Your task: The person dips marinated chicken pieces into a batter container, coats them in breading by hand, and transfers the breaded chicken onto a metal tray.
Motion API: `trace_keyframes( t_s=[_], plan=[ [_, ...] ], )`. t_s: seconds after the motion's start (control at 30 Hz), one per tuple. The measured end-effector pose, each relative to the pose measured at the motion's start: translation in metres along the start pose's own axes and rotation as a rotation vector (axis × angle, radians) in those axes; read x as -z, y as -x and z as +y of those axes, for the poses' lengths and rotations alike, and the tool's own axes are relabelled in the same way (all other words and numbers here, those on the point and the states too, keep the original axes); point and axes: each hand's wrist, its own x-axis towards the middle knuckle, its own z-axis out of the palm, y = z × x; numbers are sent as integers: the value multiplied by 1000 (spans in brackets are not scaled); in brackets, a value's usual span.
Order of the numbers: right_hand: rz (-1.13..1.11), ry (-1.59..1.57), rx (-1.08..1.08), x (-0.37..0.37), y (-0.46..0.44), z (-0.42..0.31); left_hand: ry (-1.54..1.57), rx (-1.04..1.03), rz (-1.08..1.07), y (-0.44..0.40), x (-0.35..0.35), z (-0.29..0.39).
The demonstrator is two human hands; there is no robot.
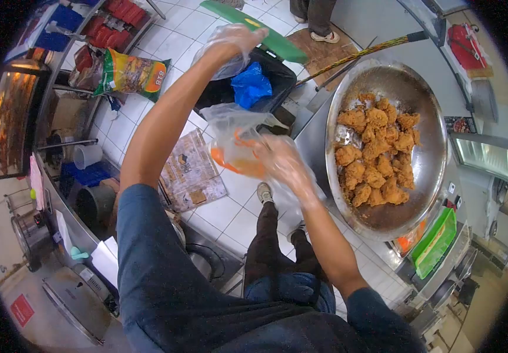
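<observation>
My left hand (242,41), in a loose clear plastic glove, grips the edge of a green lid (274,38) and holds it tilted up over a black bin (286,76). A crumpled blue plastic bag (251,84) lies in the bin's mouth. Nearer to me, my right hand (286,162) is closed on a clear plastic bag (236,117) with orange contents, blurred by motion. Clear plastic also covers this hand and wrist. The bag hangs in front of the bin, above the tiled floor.
To the right, a wide steel bowl (427,147) holds many pieces of fried chicken (377,153). A printed yellow-green sack (130,73) and flattened cardboard (192,170) lie on the floor. Another person's legs (318,17) stand beyond the bin. A green tray (435,241) sits at right.
</observation>
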Motion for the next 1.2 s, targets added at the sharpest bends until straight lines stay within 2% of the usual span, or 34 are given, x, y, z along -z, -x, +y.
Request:
trace_keyframes(
  t_s=[0.03, 0.07, 0.13, 0.17, 0.27, 0.37, 0.43, 0.47, 0.5, 0.53, 0.57, 0.63, 0.7, 0.73, 0.8, 0.87, 0.93, 1.03, 1.1, 1.13, 1.17, 1.2],
  plan=[
    [48, -45, 35, -25, -21, 22, -9, -1, 4, -2, -4, 6],
    [65, -264, 14, -61, -45, 60, -19, -6, 12, -6, -8, 11],
    [1, -381, -117, -71, -97, 73, -3, -10, 84, -8, -15, 18],
    [-85, -277, -229, -56, -115, 59, 1, -7, 45, -4, -15, 21],
    [274, -7, -287, -73, -124, 63, 42, 9, -22, -2, -18, 10],
    [110, -321, -246, -47, -48, 37, 291, 141, -18, 27, -42, -27],
    [47, -440, -266, -74, 17, 56, 528, 181, -27, 63, -74, -64],
    [-88, -602, -340, -56, 59, 44, 596, 308, -33, 79, -100, -83],
    [-206, -768, -418, -27, 103, 26, 139, -36, -91, 92, -144, -134],
    [-268, -806, -403, 0, 140, 10, -315, -369, 9, 104, -188, -185],
    [-309, -849, -398, 23, 176, 3, -132, -341, -38, 137, -210, -200],
    [-322, -867, -264, 52, 245, 18, -408, -77, -277, 185, -221, -198],
    [-169, -1079, -287, 109, 313, 18, 1211, 605, 38, 235, -231, -183],
    [-119, -1181, -266, 134, 345, 21, 1159, 568, 123, 266, -212, -146],
    [174, -1309, -272, 167, 412, 46, 1192, 511, 301, 318, -181, -49],
    [582, -1086, -279, 196, 475, 87, 1168, 361, 414, 361, -165, 34],
    [948, -779, -384, 220, 537, 134, 1171, 207, 481, 399, -160, 114],
    [1247, -360, -404, 276, 630, 190, 1032, -40, 278, 440, -182, 205],
    [1377, -48, -373, 319, 680, 212, 1014, -206, 340, 486, -216, 308],
    [1427, 106, -347, 336, 697, 218, 1033, -180, 225, 516, -230, 369],
    [1366, -38, -363, 351, 709, 232, 1081, -271, 142, 515, -277, 388],
    [1298, -186, -386, 360, 718, 247, 901, -318, 1, 548, -284, 447]
  ],
)
